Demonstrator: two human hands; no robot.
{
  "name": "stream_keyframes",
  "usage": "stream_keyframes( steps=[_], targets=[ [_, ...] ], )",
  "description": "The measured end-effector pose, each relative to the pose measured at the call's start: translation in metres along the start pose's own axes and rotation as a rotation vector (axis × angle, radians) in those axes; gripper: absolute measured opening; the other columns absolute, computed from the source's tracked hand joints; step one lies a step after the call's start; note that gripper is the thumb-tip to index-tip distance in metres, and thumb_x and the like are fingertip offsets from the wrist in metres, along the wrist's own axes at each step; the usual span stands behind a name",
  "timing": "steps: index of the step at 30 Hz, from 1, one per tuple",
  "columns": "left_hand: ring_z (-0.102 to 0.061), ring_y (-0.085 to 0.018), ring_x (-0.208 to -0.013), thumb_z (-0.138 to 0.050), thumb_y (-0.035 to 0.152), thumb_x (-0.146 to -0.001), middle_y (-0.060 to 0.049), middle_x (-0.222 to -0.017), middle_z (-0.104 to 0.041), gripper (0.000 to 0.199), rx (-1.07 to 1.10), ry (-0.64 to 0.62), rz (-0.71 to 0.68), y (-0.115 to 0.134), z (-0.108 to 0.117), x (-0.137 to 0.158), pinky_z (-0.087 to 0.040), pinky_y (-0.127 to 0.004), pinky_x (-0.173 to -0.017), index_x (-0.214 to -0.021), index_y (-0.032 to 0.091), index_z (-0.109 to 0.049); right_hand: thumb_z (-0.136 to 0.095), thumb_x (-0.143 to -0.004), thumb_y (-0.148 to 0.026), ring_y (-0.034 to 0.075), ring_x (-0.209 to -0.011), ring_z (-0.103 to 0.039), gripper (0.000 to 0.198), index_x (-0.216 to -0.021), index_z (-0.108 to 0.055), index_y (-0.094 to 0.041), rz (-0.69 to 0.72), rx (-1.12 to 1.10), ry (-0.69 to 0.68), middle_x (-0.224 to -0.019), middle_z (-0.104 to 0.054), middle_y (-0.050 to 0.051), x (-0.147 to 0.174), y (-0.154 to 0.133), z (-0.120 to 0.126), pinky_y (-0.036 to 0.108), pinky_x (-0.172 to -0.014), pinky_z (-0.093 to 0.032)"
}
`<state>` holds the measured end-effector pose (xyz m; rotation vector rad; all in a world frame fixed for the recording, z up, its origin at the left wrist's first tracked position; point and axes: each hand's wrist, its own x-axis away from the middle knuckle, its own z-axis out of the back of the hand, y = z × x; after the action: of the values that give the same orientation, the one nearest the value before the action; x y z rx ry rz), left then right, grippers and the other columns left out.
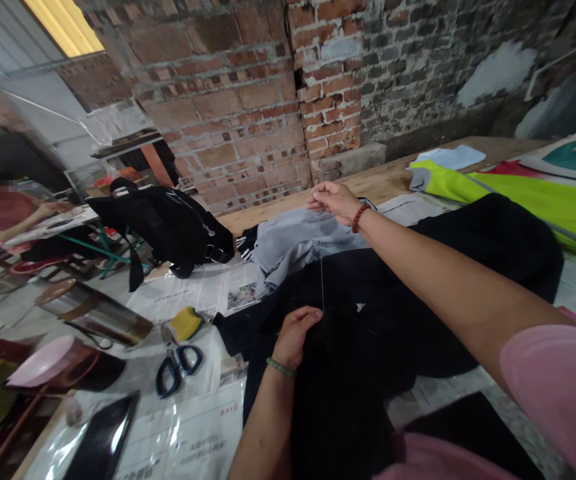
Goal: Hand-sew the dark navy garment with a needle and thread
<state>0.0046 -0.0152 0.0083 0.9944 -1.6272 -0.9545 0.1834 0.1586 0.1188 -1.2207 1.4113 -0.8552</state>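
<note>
Together, two hands [295,333] [337,201] stretch one thread [323,280].

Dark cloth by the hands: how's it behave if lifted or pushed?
Likely floppy: the dark cloth lies in a soft, uneven outline. Pushed, it would probably bunch, being loosely spread. It might catch the thin thread stretched between the hands.

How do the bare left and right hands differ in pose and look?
Left hand sits low over the dark cloth; right hand is raised higher, farther forward.
Left wears a green beaded bracelet; right, a red beaded bracelet.
Shared: pinched fingers, thin white thread running straight between them.
</note>
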Motion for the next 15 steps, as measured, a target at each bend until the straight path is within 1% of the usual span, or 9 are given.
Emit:
stream_keyframes(
  steps=[4, 10, 15],
  targets=[
    [-0.051, -0.007, -0.049, -0.069, 0.022, -0.059, 0.002, -0.055, -0.060, 0.011, 0.000, -0.006, 0.002, 0.001, 0.000, 0.000, -0.038, -0.018, -0.050, -0.064, 0.013, -0.064, -0.043, -0.078, -0.006, 0.007, -0.057, -0.060, 0.012, -0.073, -0.048, -0.015, 0.093, 0.011, 0.045, -0.063, -0.059, -0.002, -0.005, 0.001, -0.001, 0.021, -0.060, -0.049],
    [-0.051, -0.008, -0.048, -0.070, 0.024, -0.057, 0.002, -0.054, -0.060, 0.014, -0.006, -0.004, 0.012, 0.002, 0.000, 0.000, -0.038, -0.019, -0.050, -0.063, 0.014, -0.064, -0.042, -0.077, -0.008, 0.005, -0.061, -0.059, 0.012, -0.073, -0.048, -0.018, 0.267, 0.034, 0.191, -0.066, -0.057, -0.004, -0.008, 0.000, 0.000, 0.022, -0.070, -0.048],
    [-0.051, -0.009, -0.048, -0.071, 0.025, -0.055, 0.001, -0.055, -0.060, 0.016, -0.004, -0.005, 0.034, 0.002, -0.001, 0.000, -0.039, -0.020, -0.050, -0.063, 0.013, -0.064, -0.042, -0.077, -0.012, 0.005, -0.069, -0.058, 0.009, -0.076, -0.048, -0.019, 0.360, 0.104, 0.230, -0.072, -0.056, -0.003, -0.015, 0.000, 0.005, 0.021, -0.075, -0.046]
  ],
)
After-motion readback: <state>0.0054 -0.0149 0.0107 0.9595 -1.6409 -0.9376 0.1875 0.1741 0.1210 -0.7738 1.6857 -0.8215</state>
